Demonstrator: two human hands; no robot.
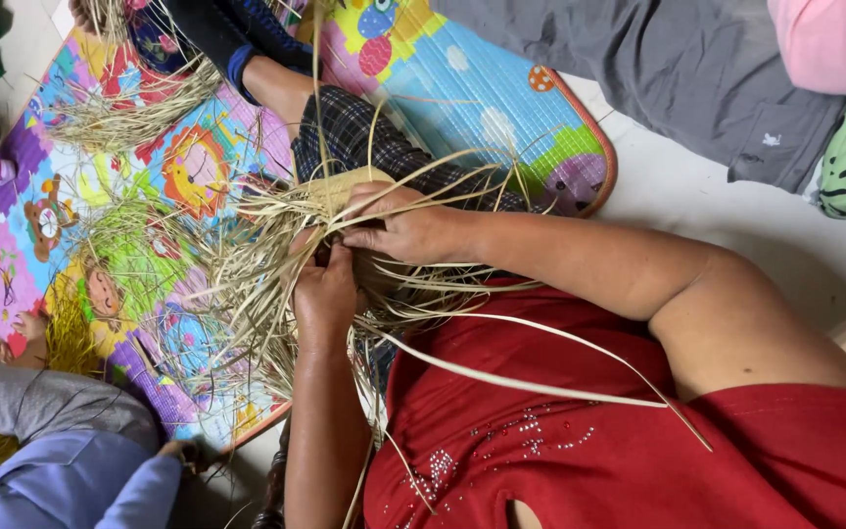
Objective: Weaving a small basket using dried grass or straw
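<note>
Colourful mat (462, 88); straw strips (540, 387) splayed rightward.

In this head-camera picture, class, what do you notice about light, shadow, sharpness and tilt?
Head view: light is soft and even, no glare; a faint shadow lies on the pale floor beside the arm. The hands, left and right, and the straw strips look fairly sharp; the mat is crisp. The scene sits tilted, the person's red shirt filling the lower right.
</note>
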